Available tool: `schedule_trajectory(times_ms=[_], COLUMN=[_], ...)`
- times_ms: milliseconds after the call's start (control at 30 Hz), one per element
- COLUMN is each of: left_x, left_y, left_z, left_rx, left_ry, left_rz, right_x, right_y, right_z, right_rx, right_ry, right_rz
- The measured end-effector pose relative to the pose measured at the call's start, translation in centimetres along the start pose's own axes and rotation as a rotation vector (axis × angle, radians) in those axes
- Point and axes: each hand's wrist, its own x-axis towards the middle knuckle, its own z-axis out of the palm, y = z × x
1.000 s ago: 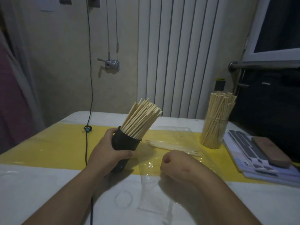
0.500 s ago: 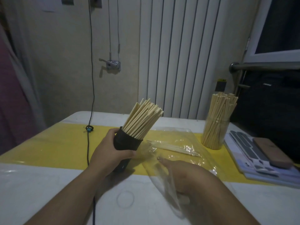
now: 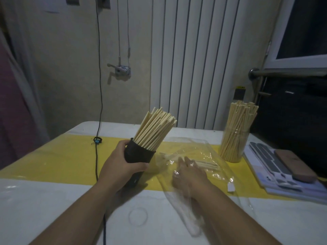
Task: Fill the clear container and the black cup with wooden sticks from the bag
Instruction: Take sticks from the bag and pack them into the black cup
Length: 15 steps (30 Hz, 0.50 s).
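Head view: the left hand (image 3: 122, 167) wraps around the tilted black cup (image 3: 139, 154), packed with wooden sticks (image 3: 155, 129), while the right hand (image 3: 190, 172), fingers spread flat inside the clear bag (image 3: 200, 152), reaches loose sticks (image 3: 207, 164) on the tabletop (image 3: 53, 200), the stick-filled clear container (image 3: 234, 147) standing well right.

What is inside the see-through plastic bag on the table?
A few wooden sticks lie loose inside the plastic bag, and the right hand has reached in toward them. The hand covers part of the bag, so anything beneath it is hidden.
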Motion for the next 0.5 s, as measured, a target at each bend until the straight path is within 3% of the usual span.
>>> schedule_trajectory(times_ms=[267,400,500], left_x=[0.2,0.3,0.4], left_y=[-0.1,-0.2,-0.5], left_z=[0.1,0.1,0.1], left_rx=[0.023,0.021,0.012], left_ry=[-0.013,-0.018,-0.014], left_rz=[0.012,0.011,-0.002], right_x=[3.0,3.1,3.2], right_y=[0.0,0.5,-0.2], right_z=[-0.8,-0.6,-0.4], right_rx=[-0.050,0.102,-0.080], right_ry=[0.031,0.010,0.244], right_rz=[-0.012,-0.008,-0.015])
